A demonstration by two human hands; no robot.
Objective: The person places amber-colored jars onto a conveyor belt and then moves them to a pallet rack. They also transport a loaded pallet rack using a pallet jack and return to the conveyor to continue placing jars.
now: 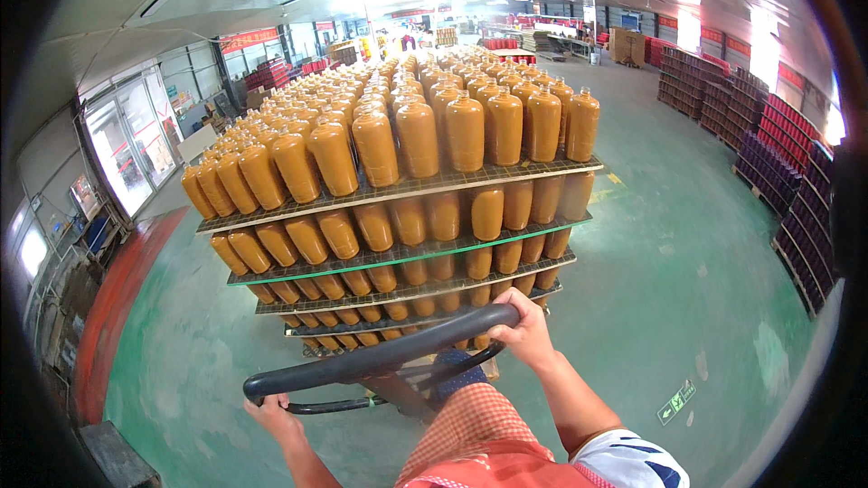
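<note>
A thick black push handle (389, 346) slants across the picture in front of my body. At its far right end my right hand (526, 330) is closed round the bar, thumb on top. My left hand (274, 413) grips the lower left end, its fingers partly hidden behind the bar. Beyond the handle stands a tall stack of orange-brown bottles (418, 138), set upright in rows on several layered boards (407, 185). The handle hides the bottom of the stack, so I cannot see how the two join.
Green painted floor (651, 307) surrounds the stack, with a red strip (127, 307) on the left. Stacks of dark and red goods (778, 167) line the right wall. Glass doors (136, 145) stand at the left. A floor sign (676, 402) lies at the lower right.
</note>
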